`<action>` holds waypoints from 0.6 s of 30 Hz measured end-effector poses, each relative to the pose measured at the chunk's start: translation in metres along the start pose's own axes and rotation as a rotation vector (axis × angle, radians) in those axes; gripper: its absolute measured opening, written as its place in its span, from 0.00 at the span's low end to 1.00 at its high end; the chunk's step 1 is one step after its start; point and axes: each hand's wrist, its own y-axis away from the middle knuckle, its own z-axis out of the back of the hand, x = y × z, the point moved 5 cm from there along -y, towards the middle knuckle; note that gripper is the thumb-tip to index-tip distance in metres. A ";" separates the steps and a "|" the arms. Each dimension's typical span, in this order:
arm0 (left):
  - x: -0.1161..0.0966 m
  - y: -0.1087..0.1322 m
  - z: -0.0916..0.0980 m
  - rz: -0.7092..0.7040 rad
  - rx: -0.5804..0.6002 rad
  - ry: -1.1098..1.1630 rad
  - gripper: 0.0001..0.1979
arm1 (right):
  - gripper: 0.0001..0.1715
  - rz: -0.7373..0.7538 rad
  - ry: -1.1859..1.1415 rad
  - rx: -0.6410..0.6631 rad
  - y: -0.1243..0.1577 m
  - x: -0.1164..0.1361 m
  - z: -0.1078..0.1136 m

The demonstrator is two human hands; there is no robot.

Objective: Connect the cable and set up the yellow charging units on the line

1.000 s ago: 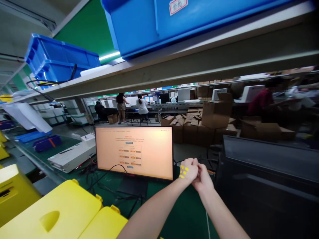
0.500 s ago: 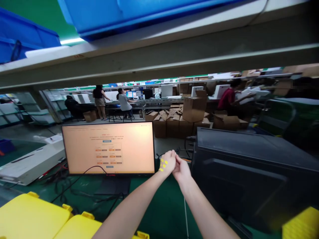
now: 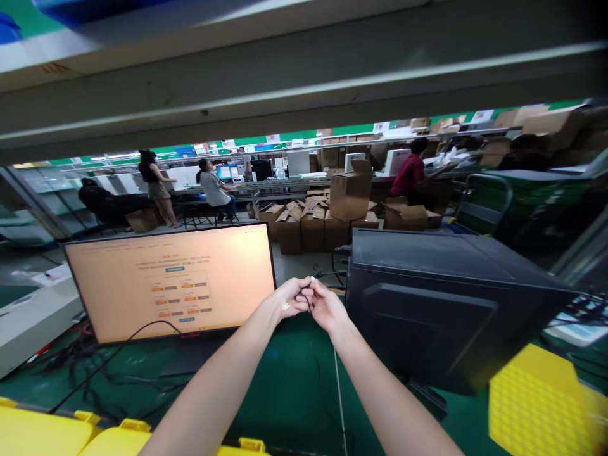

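Observation:
My left hand (image 3: 291, 296) and my right hand (image 3: 329, 306) meet in front of me, between the monitor and the computer case. A thin black cable (image 3: 306, 299) runs through the fingers of both hands, pinched at the fingertips. Something small and whitish shows at the right fingertips, too small to make out. To the left stands the lit monitor (image 3: 175, 282) with an orange-tinted page. The black computer case (image 3: 427, 316) sits close to my right hand, with plugs and cables (image 3: 339, 259) at its back left edge.
A shelf beam (image 3: 285, 82) crosses overhead. Yellow bins (image 3: 42, 430) line the front left, and a yellow textured piece (image 3: 536, 405) lies at right. Loose cables (image 3: 80, 373) spread over the green bench (image 3: 289, 386). Beyond are cardboard boxes (image 3: 313, 231) and several people at work.
The view has swung right and slightly upward relative to the shelf's bins. My hands, earlier pressed together, are a little apart at the fingers, and the thin cable now shows between them.

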 end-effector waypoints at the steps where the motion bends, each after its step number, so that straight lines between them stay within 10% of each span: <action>1: 0.000 0.002 0.000 0.008 0.017 -0.010 0.16 | 0.08 -0.007 0.008 0.004 0.000 0.000 0.000; 10: -0.001 0.001 0.013 -0.149 -0.254 -0.410 0.14 | 0.07 -0.102 0.118 -0.180 0.000 -0.006 0.017; 18: -0.011 0.009 0.008 -0.517 -0.527 -0.883 0.09 | 0.02 0.206 0.164 -0.240 0.006 0.008 0.017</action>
